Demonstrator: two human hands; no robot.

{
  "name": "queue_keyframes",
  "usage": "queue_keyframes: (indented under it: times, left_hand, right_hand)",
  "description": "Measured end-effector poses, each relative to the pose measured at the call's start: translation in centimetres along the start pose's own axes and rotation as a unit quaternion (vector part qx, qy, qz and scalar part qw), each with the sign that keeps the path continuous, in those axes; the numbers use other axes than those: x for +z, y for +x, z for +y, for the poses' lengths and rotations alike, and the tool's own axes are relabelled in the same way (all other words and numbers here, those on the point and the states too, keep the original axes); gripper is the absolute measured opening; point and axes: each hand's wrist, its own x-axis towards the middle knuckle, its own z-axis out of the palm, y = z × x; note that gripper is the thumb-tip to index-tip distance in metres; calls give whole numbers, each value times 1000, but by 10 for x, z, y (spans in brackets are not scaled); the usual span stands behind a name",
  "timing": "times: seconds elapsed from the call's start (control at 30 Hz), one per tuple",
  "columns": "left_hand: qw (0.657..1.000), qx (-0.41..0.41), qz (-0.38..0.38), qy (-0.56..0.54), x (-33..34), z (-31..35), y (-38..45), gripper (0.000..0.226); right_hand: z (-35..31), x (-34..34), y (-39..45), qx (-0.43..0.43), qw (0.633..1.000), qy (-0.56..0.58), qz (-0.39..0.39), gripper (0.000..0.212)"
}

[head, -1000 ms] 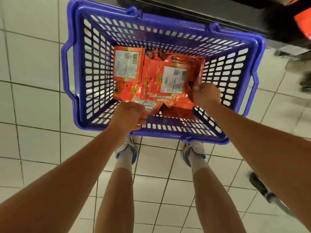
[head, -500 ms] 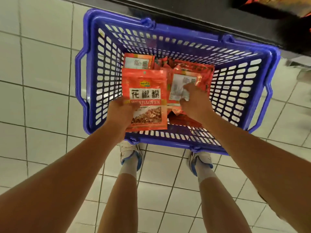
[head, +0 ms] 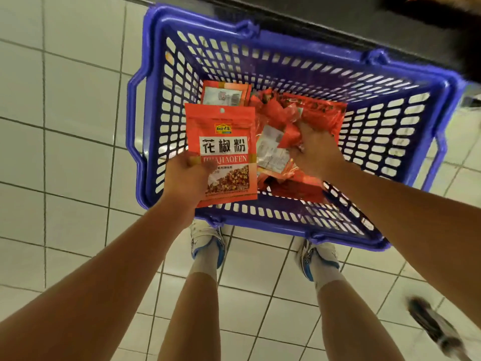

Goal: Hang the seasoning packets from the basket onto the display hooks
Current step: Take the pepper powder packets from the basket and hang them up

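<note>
While left hand (head: 186, 178) grips one packet (head: 221, 152), right hand (head: 313, 149) grasps packets (head: 291, 121) inside basket (head: 286, 48)

The basket (head: 286, 61) stands on the tiled floor (head: 65, 126), just beyond the person's 2 shoes (head: 207, 243), with a dark shelf base (head: 325, 19) behind it. Inside lies a heap of seasoning packets (head: 299, 113). The left hand (head: 187, 178) holds 1 packet (head: 223, 152) upright over the basket's near-left part, its lower left edge in the grip. The right hand (head: 315, 149) reaches into the heap to the right of that packet, apparently gripping several packets, though blur hides the fingers. Another packet (head: 223, 93) sits behind the held one.
</note>
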Motion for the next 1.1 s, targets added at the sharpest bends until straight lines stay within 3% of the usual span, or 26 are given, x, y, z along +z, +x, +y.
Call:
queue_keyframes:
  times: [0.1, 0.23, 0.3, 0.4, 0.53, 0.67, 0.8, 0.93, 1.1]
  left_hand:
    - [1000, -5, -15, -17, 6, 12, -15, 19]
    - [998, -12, -26, -49, 11, 30, -34, 23]
    - [996, -11, -44, -75, 11, 39, -46, 28]
    - [991, -6, -94, -93, 7, 59, -73, 43]
    - [983, -1, -146, -111, -5, 106, -121, 47]
    - [985, 79, -135, -68, -25, 175, -196, 37]
    - [969, 191, -142, -74, -59, 262, -300, 19]
    - [939, 279, -152, -130, -92, 339, -405, 10]
    - [895, 395, -140, -153, -123, 436, -543, 17]
  right_hand:
    - [1, -34, -12, 90, 975, 202, 6, 52]
    - [-15, -77, -32, 189, 831, 524, -15, 48]
    - [-24, -95, -44, 203, 775, 598, -27, 42]
    - [-40, -126, -66, 199, 739, 641, -52, 35]
    - [-76, -190, -100, 168, 758, 630, -34, 10]
    - [-132, -291, -146, 116, 785, 607, 43, 7]
    - [-196, -416, -212, 22, 844, 521, 121, 22]
    - [-257, -531, -289, -57, 837, 499, 217, 11]
    - [-323, -654, -383, -146, 798, 489, 319, 17]
